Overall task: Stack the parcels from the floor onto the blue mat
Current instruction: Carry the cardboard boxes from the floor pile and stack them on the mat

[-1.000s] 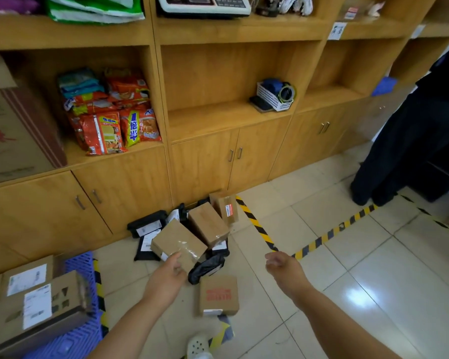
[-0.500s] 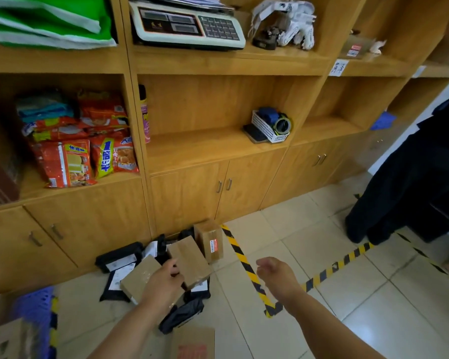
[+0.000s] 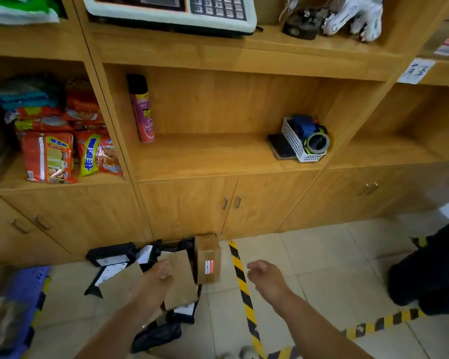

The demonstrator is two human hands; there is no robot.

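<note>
The left hand (image 3: 157, 277) lies over two brown cardboard parcels: one (image 3: 126, 277) at its left and one (image 3: 180, 278) at its right. Its fingers curl on their top edges, though which parcel they grasp I cannot tell. The right hand (image 3: 266, 277) hangs in the air just beside the striped floor tape (image 3: 240, 274), fingers loosely curled, holding nothing. A third brown parcel (image 3: 208, 259) stands upright against the cupboard, touching the second. Black mailer bags (image 3: 112, 256) lie around them on the tiled floor (image 3: 322, 268), at least four, partly hidden. The blue mat (image 3: 24, 288) shows at the left edge, blurred, well apart from the pile
</note>
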